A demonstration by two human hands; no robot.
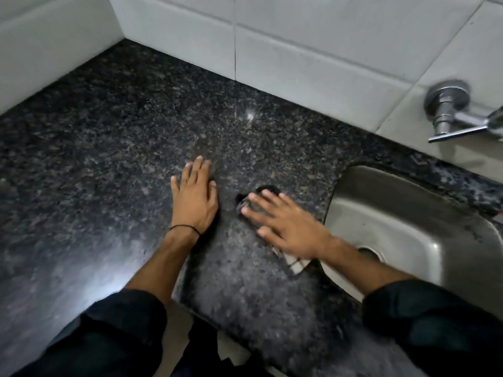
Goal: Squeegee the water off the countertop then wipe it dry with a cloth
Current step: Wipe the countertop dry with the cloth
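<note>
The dark speckled granite countertop (pixel 109 137) fills most of the view. My right hand (pixel 285 221) lies flat with fingers spread on a cloth (pixel 295 263), pressing it onto the counter just left of the sink. The cloth is mostly hidden under the hand; a pale checked corner shows near the wrist and a dark edge (pixel 268 190) shows beyond the fingertips. My left hand (pixel 194 197) rests palm down on the bare counter beside it, holding nothing. No squeegee is in view.
A steel sink (pixel 408 213) with a drain sits at the right. A chrome wall tap (pixel 449 110) juts from the white tiled wall (pixel 299 44) above it. The counter's front edge runs below my forearms.
</note>
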